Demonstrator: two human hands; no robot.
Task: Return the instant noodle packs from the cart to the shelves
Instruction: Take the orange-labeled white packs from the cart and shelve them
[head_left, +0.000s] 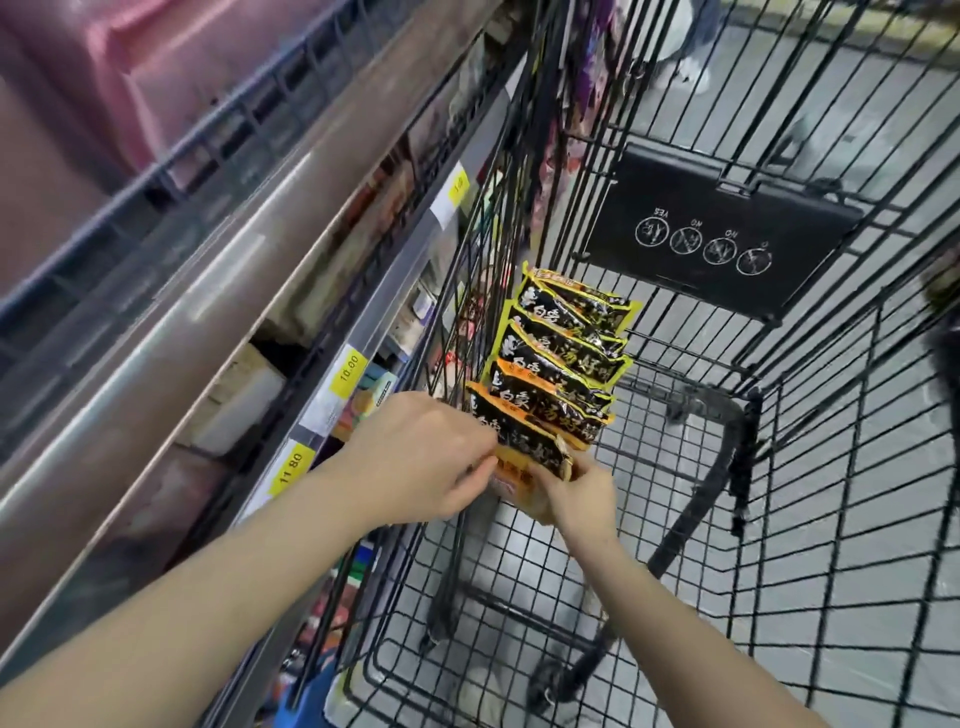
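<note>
Several black instant noodle packs (563, 358) with yellow and orange edges stand in an overlapping row against the left wall of the black wire cart (810, 499). My left hand (421, 457) grips the left edge of the nearest orange-edged pack (524, 452). My right hand (579, 499) holds the same pack from below at its right end. Both arms reach down into the cart basket. The pack's lower part is hidden behind my fingers.
Store shelves (311, 291) run along the left with yellow price tags (348, 366) on their rails and boxed goods behind. A black child-seat flap (722, 228) hangs at the cart's far end. Grey floor shows through the wire bottom. Someone's shoe (691, 67) is at the top.
</note>
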